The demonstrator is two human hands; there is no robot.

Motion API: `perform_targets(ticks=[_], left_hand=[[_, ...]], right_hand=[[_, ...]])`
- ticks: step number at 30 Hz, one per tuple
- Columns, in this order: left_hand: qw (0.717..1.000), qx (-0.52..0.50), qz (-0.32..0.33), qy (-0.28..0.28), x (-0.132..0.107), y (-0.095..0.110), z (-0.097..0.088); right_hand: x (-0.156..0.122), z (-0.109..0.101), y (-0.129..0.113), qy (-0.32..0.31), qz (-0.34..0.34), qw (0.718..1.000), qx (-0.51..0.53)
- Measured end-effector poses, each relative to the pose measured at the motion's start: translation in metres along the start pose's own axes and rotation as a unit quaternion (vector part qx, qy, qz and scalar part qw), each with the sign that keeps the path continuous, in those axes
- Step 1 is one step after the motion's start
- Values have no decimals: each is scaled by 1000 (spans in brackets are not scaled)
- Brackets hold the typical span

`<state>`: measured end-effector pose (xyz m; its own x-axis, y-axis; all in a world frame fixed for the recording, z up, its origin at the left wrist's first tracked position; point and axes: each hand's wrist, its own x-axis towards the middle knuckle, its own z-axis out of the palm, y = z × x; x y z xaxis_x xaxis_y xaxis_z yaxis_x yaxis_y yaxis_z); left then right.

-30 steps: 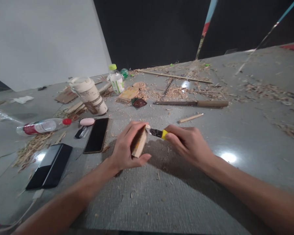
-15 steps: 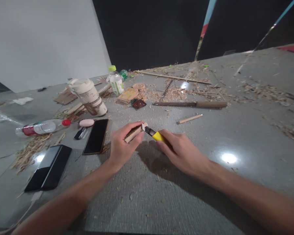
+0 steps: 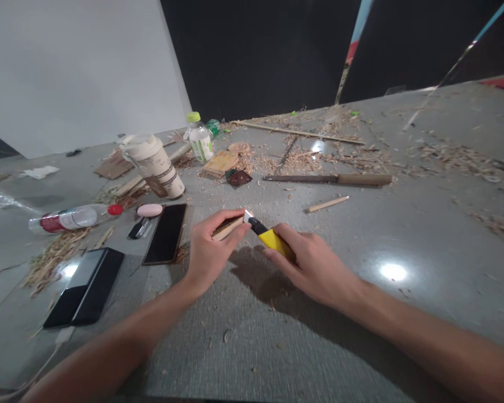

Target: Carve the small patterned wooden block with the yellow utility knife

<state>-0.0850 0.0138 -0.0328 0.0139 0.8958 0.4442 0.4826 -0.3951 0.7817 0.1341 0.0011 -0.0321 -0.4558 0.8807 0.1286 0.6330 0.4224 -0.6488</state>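
My left hand [image 3: 210, 246] is closed round a short piece of wood [image 3: 227, 229], pale on its cut face with dark bark along the upper side. In my right hand [image 3: 306, 257] is a yellow and black utility knife [image 3: 273, 239], its blade angled up and to the left. The blade tip meets the far end of the wood, right by my left thumb and forefinger. My fingers hide part of the wood and the rear of the knife handle. Beyond my right hand lies a slim pointed wooden stick [image 3: 327, 204].
A long knife or saw with a wooden handle [image 3: 363, 179] lies behind the stick. To the left are a phone [image 3: 166, 234], a black folded device [image 3: 84, 288], a red-capped bottle [image 3: 78, 217] and a tilted cup [image 3: 153, 165]. Wood shavings [image 3: 298, 154] litter the back.
The utility knife has turned slightly in my right hand, and more of its yellow handle faces the camera. My left hand keeps its grip on the wood.
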Motion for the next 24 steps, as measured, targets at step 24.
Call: perform_targets(ticks=[24], left_hand=[[998,13,58,0,4,-5,-2]], right_hand=[[3,-1,6,15,1,998,65]])
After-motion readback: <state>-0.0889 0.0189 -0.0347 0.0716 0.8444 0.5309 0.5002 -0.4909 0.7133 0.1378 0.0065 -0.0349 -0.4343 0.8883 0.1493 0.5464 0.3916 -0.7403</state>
